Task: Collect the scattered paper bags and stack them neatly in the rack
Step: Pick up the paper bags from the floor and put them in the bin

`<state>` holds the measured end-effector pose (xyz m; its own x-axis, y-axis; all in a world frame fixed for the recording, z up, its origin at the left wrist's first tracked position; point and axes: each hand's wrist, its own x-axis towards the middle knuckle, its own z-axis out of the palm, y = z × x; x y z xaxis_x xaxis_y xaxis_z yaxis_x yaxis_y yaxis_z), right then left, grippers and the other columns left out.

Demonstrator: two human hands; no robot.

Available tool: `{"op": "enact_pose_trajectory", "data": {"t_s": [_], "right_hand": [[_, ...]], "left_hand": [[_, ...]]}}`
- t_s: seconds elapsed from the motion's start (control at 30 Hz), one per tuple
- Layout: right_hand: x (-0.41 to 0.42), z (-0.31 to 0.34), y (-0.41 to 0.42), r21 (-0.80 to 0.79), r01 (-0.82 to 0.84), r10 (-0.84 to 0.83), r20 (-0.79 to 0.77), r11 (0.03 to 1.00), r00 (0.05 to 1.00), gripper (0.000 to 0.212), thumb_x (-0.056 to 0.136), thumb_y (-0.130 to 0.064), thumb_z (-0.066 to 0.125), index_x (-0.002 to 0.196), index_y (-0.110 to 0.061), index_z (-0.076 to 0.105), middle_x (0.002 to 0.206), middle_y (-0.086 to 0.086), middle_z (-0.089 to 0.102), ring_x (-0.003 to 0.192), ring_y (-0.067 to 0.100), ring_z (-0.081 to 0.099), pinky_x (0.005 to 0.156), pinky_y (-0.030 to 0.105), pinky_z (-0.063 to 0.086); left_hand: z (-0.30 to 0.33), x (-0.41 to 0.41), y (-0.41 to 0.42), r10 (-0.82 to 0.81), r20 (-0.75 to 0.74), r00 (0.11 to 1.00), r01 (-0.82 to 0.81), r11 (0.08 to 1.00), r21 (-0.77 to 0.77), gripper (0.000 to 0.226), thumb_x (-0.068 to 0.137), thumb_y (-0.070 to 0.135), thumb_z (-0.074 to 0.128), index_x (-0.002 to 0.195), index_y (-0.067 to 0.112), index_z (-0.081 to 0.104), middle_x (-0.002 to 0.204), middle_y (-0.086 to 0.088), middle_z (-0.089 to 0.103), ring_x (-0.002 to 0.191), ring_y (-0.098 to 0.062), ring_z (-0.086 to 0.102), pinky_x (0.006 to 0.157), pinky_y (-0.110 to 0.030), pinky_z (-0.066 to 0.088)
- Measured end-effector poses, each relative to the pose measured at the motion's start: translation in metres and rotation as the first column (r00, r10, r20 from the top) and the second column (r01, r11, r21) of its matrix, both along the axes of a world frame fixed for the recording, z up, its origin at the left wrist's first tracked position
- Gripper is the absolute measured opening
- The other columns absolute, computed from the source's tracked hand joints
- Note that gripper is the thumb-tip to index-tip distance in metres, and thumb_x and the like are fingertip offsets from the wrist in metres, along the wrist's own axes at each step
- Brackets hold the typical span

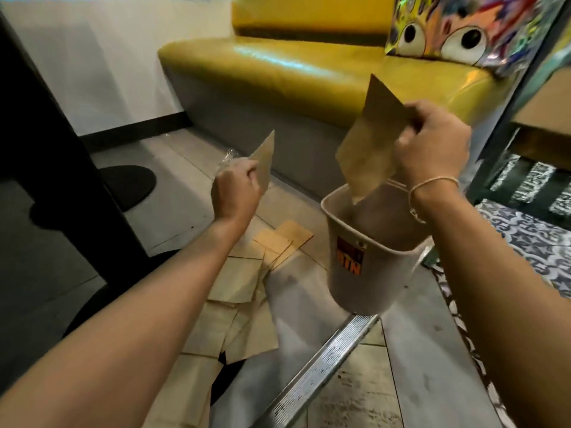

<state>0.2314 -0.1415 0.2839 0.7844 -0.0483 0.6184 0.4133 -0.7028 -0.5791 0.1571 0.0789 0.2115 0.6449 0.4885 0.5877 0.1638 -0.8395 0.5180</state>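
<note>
the right hand grips a flat brown paper bag by its upper edge, fingers curled over the paper, a thin bracelet on the wrist. the bag hangs tilted, its lower corner dipping into the open mouth of a grey plastic bin, which carries an orange and black label on its side. the bin sits just below that hand, leaning a little; what holds it up cannot be told.

the left hand is closed around a second paper bag, held upright and edge-on, with a bit of crinkled clear plastic showing behind the knuckles. the two held bags are well apart.

beneath the left forearm, a loose heap of paper bags lies scattered on the tiled floor, overlapping one another at odd angles. a ridged metal strip runs diagonally across the floor just beside the heap.

beyond the hands stands a yellow padded bench with a painted panel of cartoon eyes resting on its seat. a dark table post rises on the left, near a round black base. patterned tiles lie at the right.
</note>
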Motion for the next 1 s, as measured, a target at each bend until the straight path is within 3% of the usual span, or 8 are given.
{"op": "enact_pose_trajectory", "data": {"t_s": [0.1, 0.17, 0.23, 0.47, 0.6, 0.73, 0.9, 1.0], "right_hand": [[0.008, -0.004, -0.019, -0.089, 0.019, -0.028, -0.102, 0.996, 0.994, 0.041, 0.087, -0.009, 0.045, 0.123, -0.022, 0.06, 0.121, 0.013, 0.061, 0.112, 0.035, 0.053, 0.094, 0.039, 0.043], [0.01, -0.017, -0.027, -0.207, -0.039, -0.015, -0.253, 0.978, 0.967, 0.036, 0.092, -0.014, 0.048, 0.125, -0.023, 0.059, 0.125, 0.011, 0.059, 0.116, 0.034, 0.051, 0.096, 0.039, 0.043], [0.01, -0.031, -0.034, -0.221, -0.114, 0.032, -0.346, 0.969, 0.938, 0.032, 0.092, -0.019, 0.052, 0.123, -0.023, 0.06, 0.124, 0.009, 0.061, 0.116, 0.031, 0.052, 0.098, 0.039, 0.043], [0.008, -0.032, -0.056, -0.09, -0.022, -0.007, -0.317, 0.996, 0.948, 0.025, 0.09, -0.019, 0.054, 0.111, -0.02, 0.067, 0.116, 0.008, 0.065, 0.109, 0.027, 0.057, 0.096, 0.035, 0.045], [0.009, -0.034, -0.063, -0.099, -0.008, -0.024, -0.316, 0.995, 0.948, 0.024, 0.088, -0.018, 0.054, 0.108, -0.019, 0.068, 0.113, 0.009, 0.066, 0.107, 0.029, 0.058, 0.095, 0.036, 0.045], [0.005, -0.047, -0.059, -0.117, -0.021, -0.024, -0.369, 0.993, 0.929, 0.022, 0.087, -0.017, 0.055, 0.104, -0.02, 0.069, 0.113, 0.007, 0.066, 0.108, 0.028, 0.057, 0.095, 0.036, 0.045], [-0.012, -0.074, -0.026, -0.144, -0.162, 0.095, -0.386, 0.976, 0.918, 0.023, 0.091, -0.016, 0.053, 0.108, -0.017, 0.067, 0.114, 0.007, 0.065, 0.104, 0.025, 0.059, 0.094, 0.032, 0.044], [-0.034, -0.099, 0.009, -0.159, -0.279, 0.2, -0.39, 0.947, 0.899, 0.022, 0.09, -0.015, 0.054, 0.106, -0.017, 0.068, 0.109, 0.007, 0.066, 0.101, 0.026, 0.061, 0.092, 0.033, 0.045]], "left_hand": [[0.028, 0.011, -0.032, -0.068, 0.103, 0.992, 0.071, 0.997, -0.03, 0.027, 0.095, 0.009, 0.049, 0.118, 0.01, 0.064, 0.123, -0.004, 0.062, 0.115, -0.014, 0.056, 0.09, -0.011, 0.034], [0.038, 0.015, -0.054, -0.113, 0.156, 0.981, 0.12, 0.992, -0.031, 0.026, 0.095, 0.008, 0.05, 0.115, 0.011, 0.066, 0.121, -0.003, 0.064, 0.113, -0.011, 0.056, 0.087, -0.005, 0.032], [0.043, 0.018, -0.072, -0.158, 0.172, 0.972, 0.17, 0.984, -0.06, 0.025, 0.094, 0.007, 0.051, 0.112, 0.013, 0.067, 0.119, -0.001, 0.065, 0.111, -0.01, 0.057, 0.085, -0.003, 0.031], [0.038, 0.035, -0.116, -0.306, 0.211, 0.928, 0.339, 0.929, -0.145, 0.023, 0.088, 0.0, 0.056, 0.097, 0.011, 0.074, 0.102, -0.002, 0.072, 0.09, 0.001, 0.056, 0.075, 0.01, 0.031], [0.022, 0.044, -0.128, -0.394, 0.017, 0.919, 0.389, 0.898, -0.203, 0.028, 0.089, 0.0, 0.052, 0.097, 0.013, 0.075, 0.107, -0.001, 0.071, 0.101, -0.009, 0.063, 0.082, 0.001, 0.032], [0.0, 0.039, -0.12, -0.437, -0.234, 0.869, 0.387, 0.893, -0.232, 0.029, 0.091, 0.001, 0.05, 0.101, 0.014, 0.073, 0.126, -0.001, 0.061, 0.119, -0.013, 0.054, 0.093, -0.011, 0.034], [-0.031, 0.005, -0.063, -0.323, -0.314, 0.893, 0.271, 0.942, -0.199, 0.025, 0.09, 0.007, 0.053, 0.097, 0.022, 0.072, 0.114, 0.003, 0.064, 0.111, -0.011, 0.053, 0.088, -0.017, 0.036], [-0.059, -0.027, -0.016, -0.262, -0.393, 0.881, 0.165, 0.951, -0.263, 0.023, 0.091, 0.009, 0.054, 0.103, 0.019, 0.07, 0.111, 0.001, 0.067, 0.104, -0.013, 0.06, 0.086, -0.018, 0.041]]}}
